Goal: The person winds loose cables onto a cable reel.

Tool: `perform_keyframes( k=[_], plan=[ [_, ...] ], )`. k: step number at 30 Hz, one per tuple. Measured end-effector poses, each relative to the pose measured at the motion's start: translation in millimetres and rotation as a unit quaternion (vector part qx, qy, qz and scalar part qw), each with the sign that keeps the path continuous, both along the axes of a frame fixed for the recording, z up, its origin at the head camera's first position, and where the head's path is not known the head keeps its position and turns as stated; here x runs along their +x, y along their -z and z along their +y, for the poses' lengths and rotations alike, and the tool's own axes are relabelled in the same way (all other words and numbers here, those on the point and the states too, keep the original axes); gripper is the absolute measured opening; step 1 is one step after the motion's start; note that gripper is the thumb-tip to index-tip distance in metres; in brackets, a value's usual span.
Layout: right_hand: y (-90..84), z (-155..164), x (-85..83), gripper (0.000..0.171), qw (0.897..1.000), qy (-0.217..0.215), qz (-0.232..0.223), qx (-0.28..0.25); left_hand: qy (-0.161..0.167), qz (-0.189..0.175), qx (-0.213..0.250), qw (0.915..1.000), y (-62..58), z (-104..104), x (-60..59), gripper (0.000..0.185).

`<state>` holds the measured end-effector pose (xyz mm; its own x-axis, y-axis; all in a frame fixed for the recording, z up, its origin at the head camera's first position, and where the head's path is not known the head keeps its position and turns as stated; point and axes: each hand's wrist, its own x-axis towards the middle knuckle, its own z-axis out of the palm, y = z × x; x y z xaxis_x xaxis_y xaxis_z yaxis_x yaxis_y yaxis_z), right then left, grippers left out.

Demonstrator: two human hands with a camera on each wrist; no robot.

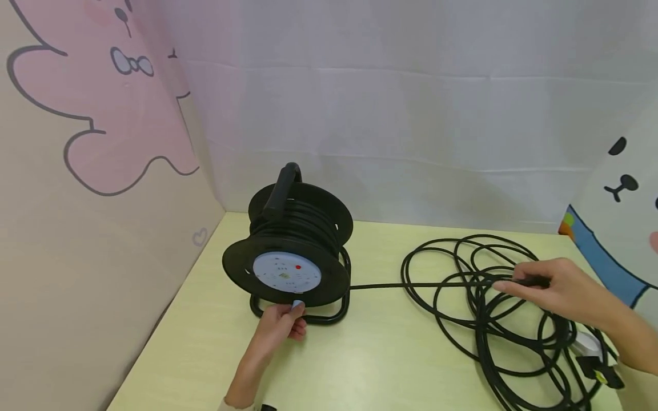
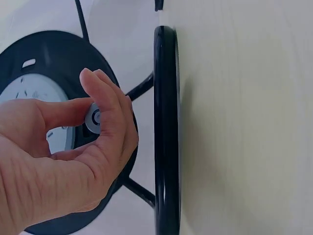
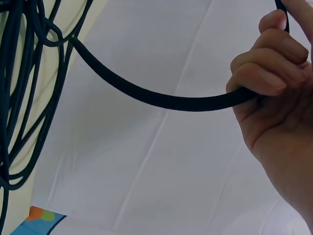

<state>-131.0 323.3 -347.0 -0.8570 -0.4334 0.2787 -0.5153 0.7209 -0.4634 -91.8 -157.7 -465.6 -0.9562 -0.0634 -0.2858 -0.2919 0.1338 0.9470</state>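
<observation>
A black cable reel (image 1: 303,225) with a pale socket disc (image 1: 277,273) on its front stands left of centre in the head view. My left hand (image 1: 277,324) pinches the small grey knob (image 2: 93,119) at the reel's lower front rim between thumb and fingers. From the reel, a stretch of black cable (image 1: 380,286) runs right, nearly straight, to my right hand (image 1: 570,285). The right hand's fingers curl round the cable (image 3: 181,103), which sags behind the hand in the right wrist view. Loose cable coils (image 1: 483,331) lie below and around the right hand.
The reel rests on a black tubular stand (image 2: 166,127) on a pale yellow table (image 1: 380,354). By the right forearm, a white piece (image 1: 588,345) with black and yellow parts lies among the coils. Printed cloth (image 1: 128,131) hangs at left; a plain white sheet (image 1: 411,114) is behind.
</observation>
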Motion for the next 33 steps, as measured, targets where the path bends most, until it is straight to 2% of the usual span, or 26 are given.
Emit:
perform_keyframes(
  k=[7,14,18,27,33],
  plan=[
    [13.3,-16.7,-3.8,0.039,0.999,-0.008,-0.051,0.011,-0.031,-0.014,0.006,0.9994,-1.4,-22.5,0.3,0.033],
    [29.5,-32.7,-9.9,0.044,0.998,-0.058,-0.031,0.010,-0.052,-0.033,0.031,0.9977,-10.3,-47.1,1.5,0.032],
    [36.5,-41.8,-11.7,0.042,0.995,-0.093,-0.045,-0.004,-0.065,-0.025,0.022,0.9974,-18.2,-60.3,3.7,0.033],
    [50.9,-64.8,-17.1,0.038,0.981,-0.184,-0.064,-0.025,-0.099,-0.005,0.013,0.9950,-48.3,-82.7,4.4,0.038],
    [55.8,-72.4,-19.5,0.040,0.977,-0.194,-0.078,-0.028,-0.115,0.041,0.029,0.9920,-76.9,-85.8,4.0,0.041]
  ],
)
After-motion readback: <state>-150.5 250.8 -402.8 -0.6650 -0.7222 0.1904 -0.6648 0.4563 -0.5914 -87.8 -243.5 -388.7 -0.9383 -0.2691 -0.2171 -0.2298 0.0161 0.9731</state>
